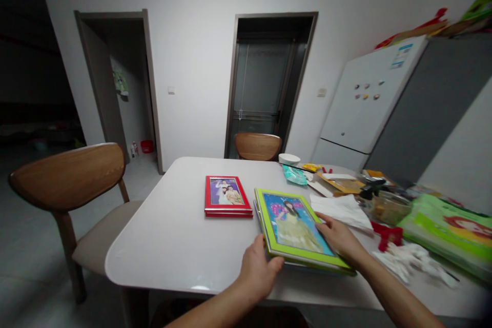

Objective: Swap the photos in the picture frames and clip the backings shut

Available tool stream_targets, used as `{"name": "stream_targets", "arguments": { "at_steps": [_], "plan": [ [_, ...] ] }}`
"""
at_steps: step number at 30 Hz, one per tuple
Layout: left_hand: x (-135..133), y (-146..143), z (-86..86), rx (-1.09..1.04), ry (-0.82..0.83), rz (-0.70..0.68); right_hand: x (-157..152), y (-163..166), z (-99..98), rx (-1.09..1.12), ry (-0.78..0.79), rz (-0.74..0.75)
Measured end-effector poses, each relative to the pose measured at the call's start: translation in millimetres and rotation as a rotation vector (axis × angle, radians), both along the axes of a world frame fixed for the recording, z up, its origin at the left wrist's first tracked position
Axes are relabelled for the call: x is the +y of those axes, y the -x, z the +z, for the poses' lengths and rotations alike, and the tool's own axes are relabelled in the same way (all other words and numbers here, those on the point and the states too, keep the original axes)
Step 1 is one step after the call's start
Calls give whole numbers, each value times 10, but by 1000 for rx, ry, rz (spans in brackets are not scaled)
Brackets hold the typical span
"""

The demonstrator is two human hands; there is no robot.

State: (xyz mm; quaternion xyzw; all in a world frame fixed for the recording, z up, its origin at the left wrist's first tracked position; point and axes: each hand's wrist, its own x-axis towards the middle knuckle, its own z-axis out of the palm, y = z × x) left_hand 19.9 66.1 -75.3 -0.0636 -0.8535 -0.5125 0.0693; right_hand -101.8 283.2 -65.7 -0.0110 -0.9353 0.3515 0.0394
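A lime-green picture frame with a photo of a person in a long yellow-green dress lies near the table's front edge. Something thin shows beneath it, perhaps another frame. My left hand grips its lower left edge, the thumb over the border. At the right side, my right hand holds the edge with thumb and fingers; part of that grip is hidden. Left of the green frame, a small stack of red picture frames lies flat, the top one showing a photo of people. Neither hand touches the red stack.
Clutter covers the table's right side: white paper, a plastic container, a green package, crumpled tissues, a teal packet and a white bowl. Wooden chairs stand left and behind the table.
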Motion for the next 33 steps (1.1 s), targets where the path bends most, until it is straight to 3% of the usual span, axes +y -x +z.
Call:
{"name": "stream_targets", "arguments": {
  "at_steps": [5, 10, 13, 17, 22, 28, 33],
  "plan": [
    [65, 29, -120, -36, 155, 18, 11, 85, -76, 15, -163, 15],
    [-141, 53, -149, -35, 276, 36, -145, 50, -101, 63, -276, -9],
    [-409, 163, -104, -18, 347, 106, -463, -37, -13, 153, -283, 49],
    [-816, 438, 17, 16, 458, 235, -1131, -133, 60, 214, -225, 279],
    [-1123, 635, 48, -2, 583, 249, -1747, -76, 0, 188, -134, 391],
    [-1149, 365, 17, 3, 617, 219, -1834, 42, -69, 98, -16, 334],
    [-1210, -53, 86, 13, 544, 234, -1841, -145, -108, -81, 172, 319]
  ]
}}
